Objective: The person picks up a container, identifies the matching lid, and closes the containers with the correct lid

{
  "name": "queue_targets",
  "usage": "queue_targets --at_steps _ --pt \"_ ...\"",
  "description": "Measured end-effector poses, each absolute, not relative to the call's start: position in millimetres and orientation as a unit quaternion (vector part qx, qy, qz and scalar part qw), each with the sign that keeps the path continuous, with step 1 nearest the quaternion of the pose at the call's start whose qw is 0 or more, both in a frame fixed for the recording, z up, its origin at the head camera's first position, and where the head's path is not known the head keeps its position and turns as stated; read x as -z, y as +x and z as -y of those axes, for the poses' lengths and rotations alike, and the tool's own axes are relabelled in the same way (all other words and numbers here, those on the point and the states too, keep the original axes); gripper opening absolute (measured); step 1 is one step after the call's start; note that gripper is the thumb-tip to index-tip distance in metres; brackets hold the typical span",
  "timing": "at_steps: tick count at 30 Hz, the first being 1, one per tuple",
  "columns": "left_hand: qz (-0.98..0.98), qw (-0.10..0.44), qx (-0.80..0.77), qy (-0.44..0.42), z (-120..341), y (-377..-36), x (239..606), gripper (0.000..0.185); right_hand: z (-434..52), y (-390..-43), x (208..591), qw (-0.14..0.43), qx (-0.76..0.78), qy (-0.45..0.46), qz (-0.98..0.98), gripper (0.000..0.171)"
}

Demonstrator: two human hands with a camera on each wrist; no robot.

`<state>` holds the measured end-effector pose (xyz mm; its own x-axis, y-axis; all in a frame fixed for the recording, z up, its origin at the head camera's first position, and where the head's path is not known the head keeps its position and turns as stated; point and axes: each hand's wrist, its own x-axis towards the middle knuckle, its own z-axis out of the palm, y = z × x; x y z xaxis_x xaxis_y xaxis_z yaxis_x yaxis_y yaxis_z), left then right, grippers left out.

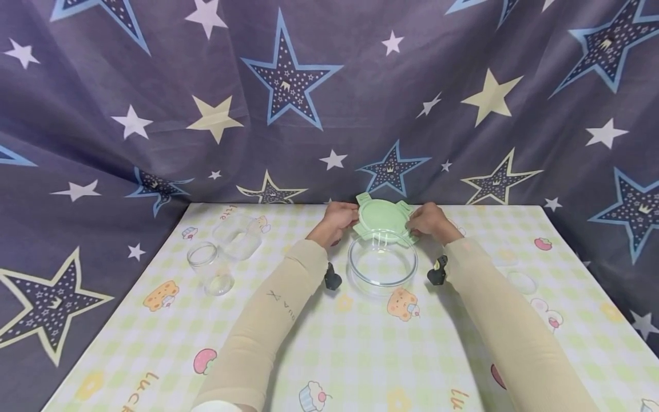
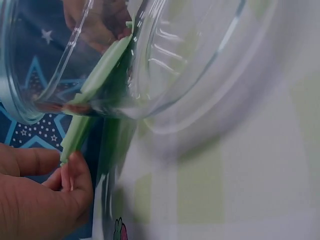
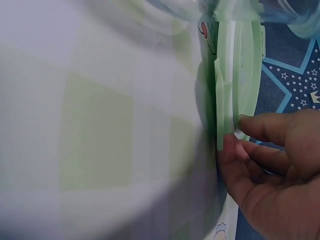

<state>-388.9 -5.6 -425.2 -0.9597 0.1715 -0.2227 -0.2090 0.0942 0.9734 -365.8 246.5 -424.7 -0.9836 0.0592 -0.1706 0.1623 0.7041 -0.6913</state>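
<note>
A light green lid (image 1: pixel 383 214) with flap tabs around its rim is held up slightly tilted at the table's far edge. My left hand (image 1: pixel 340 221) pinches its left edge between thumb and fingers, as the left wrist view shows at the lid's rim (image 2: pixel 102 70). At the opposite edge my right hand (image 1: pixel 430 221) pinches the lid (image 3: pixel 247 75) near a tab. Just in front, between my forearms, stands a round clear glass bowl (image 1: pixel 382 282), partly overlapping the lid's near side. No hand touches the bowl.
On the left stand a clear cylindrical jar (image 1: pixel 203 260) and a clear squarish container (image 1: pixel 242 243). A clear round piece (image 1: pixel 522 282) lies right of my right arm. A star-patterned curtain (image 1: pixel 329 103) hangs behind the checked tablecloth (image 1: pixel 360 360).
</note>
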Motion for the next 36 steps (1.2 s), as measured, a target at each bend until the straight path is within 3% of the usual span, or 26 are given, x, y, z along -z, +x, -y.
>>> queue_targets --at_steps 10,17,23,28,36 --pt "-0.69 0.143 -0.707 -0.064 0.8 -391.7 422.9 0.033 -247.4 -362.5 427.1 0.065 0.411 0.063 -0.907 0.027" --pt "-0.691 0.145 -0.705 -0.064 0.4 -391.7 422.0 0.033 -250.6 -362.3 429.8 0.068 0.46 0.055 -0.883 0.033" --pt "-0.705 0.143 -0.692 -0.061 2.6 -389.7 423.3 0.02 -250.8 -363.0 434.7 0.077 0.504 0.073 -0.857 0.027" --pt "-0.723 0.141 -0.675 -0.044 5.7 -388.4 422.4 0.031 -251.2 -363.9 435.5 0.066 0.54 0.06 -0.837 0.034" --pt "-0.732 0.085 -0.676 0.0 7.7 -387.7 417.1 0.026 -257.5 -360.0 425.2 0.019 0.61 -0.008 -0.792 0.041"
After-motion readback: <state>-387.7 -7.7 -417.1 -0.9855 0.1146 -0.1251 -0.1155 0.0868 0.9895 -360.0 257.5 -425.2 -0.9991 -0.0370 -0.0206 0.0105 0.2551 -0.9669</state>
